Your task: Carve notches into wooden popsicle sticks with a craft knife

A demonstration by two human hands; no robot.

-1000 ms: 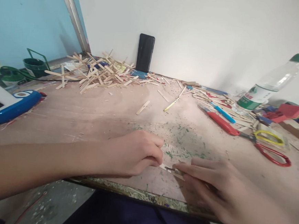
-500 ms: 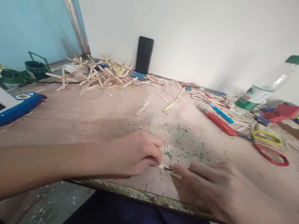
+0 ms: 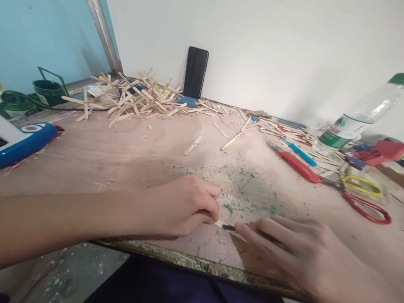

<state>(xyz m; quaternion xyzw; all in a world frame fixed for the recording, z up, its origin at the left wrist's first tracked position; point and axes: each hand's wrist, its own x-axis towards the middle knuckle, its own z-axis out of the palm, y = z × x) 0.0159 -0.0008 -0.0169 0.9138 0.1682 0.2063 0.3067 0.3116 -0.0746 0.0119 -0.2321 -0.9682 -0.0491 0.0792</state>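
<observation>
My left hand (image 3: 189, 206) rests near the table's front edge, its fingers closed in a pinch on the end of a pale wooden craft stick (image 3: 219, 224). The stick lies low over the tabletop and runs rightward beneath my other hand. My right hand (image 3: 295, 247) is closed around a thin, dark, blade-like tool (image 3: 229, 228). Its tip points left and sits on or just over the stick; I cannot tell whether they touch. Most of the tool is hidden by the fingers. Green shavings (image 3: 244, 190) are scattered just beyond both hands.
A pile of craft sticks (image 3: 139, 100) lies at the back left, beside an upright phone (image 3: 196, 71). To the right are a red-handled cutter (image 3: 300, 167), scissors (image 3: 365, 206), a blue pen-like tool (image 3: 301, 152) and a tilted bottle (image 3: 351, 123). A blue-and-white device (image 3: 20, 144) stands left.
My right hand and the dark tool have shifted slightly, and the tool's visible tip looks narrower and darker. My left hand keeps its pinch in nearly the same place.
</observation>
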